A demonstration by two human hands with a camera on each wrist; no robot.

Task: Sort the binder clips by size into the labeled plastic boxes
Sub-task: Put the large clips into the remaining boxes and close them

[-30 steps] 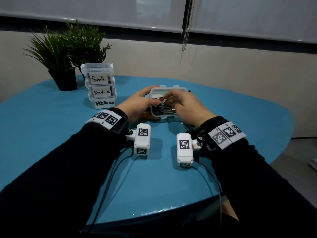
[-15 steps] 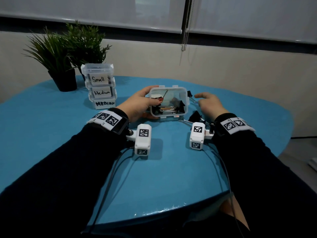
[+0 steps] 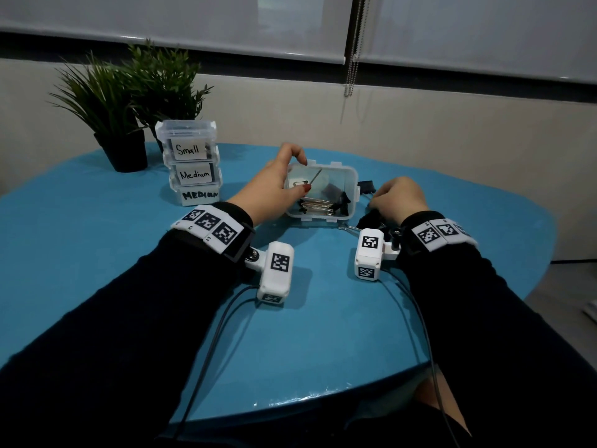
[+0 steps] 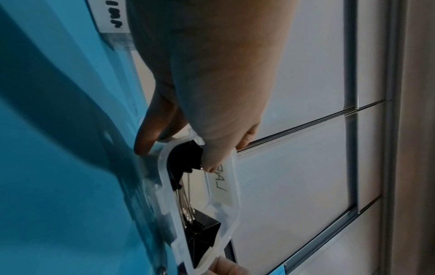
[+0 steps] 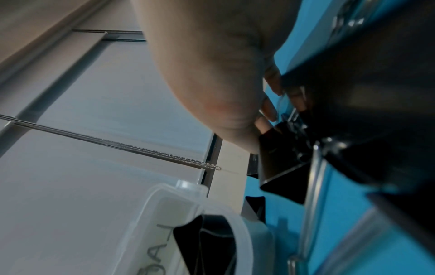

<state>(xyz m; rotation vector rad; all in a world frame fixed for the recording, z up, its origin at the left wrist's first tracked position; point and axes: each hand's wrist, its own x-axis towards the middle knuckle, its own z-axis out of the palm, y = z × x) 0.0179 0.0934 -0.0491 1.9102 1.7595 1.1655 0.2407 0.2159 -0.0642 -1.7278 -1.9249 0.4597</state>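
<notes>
An open clear plastic box [image 3: 350, 189] lies mid-table with several black binder clips [image 3: 326, 205] inside; in the left wrist view its paper label [image 4: 221, 184] reads as "LARGE" from behind. My left hand [image 3: 302, 174] grips the box's left end, thumb inside the rim and fingers curled over the far edge. Just right of the box, my right hand [image 3: 379, 197] curls down onto loose black clips [image 3: 371, 218] on the table. In the right wrist view its fingertips [image 5: 268, 111] pinch a black binder clip [image 5: 282, 161]. Another clip [image 3: 366, 185] lies beyond the hand.
A stack of three closed clear boxes [image 3: 193, 169], labelled Small, Medium and Medium, stands at the back left. Two potted plants [image 3: 122, 105] stand behind it. The blue table's [image 3: 97, 253] curved front edge runs near my body.
My right hand left the open box and moved right, then curled down onto the loose clips. My left hand's fingers lifted over the box's far rim.
</notes>
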